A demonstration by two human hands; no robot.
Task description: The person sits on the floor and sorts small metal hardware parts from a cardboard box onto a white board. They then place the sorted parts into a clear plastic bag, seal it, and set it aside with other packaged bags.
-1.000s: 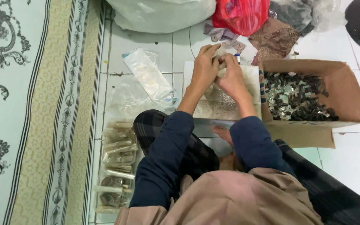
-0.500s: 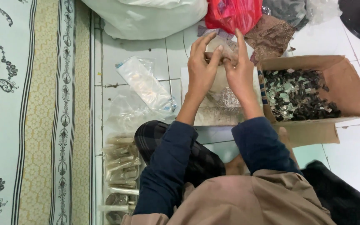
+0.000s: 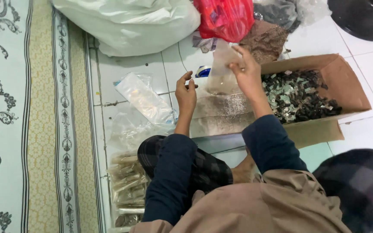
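right hand [image 3: 248,71]: clear bag [image 3: 223,64] pinched at top, contents unreadable
left hand [image 3: 186,92]: half-curled, grasp undeterminable
cardboard box [image 3: 324,129]: 3 o'clock, pieces indistinct

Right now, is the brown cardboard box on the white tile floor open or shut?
Open. The brown cardboard box has its top flaps spread, exposing a heap of small dark and silvery pieces inside.

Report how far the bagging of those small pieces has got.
Done: a stack of filled packets lies by the person's left knee. In hand: the right hand holds up a small clear bag, with the left hand open just beside it. Left: the cardboard box holds many loose pieces.
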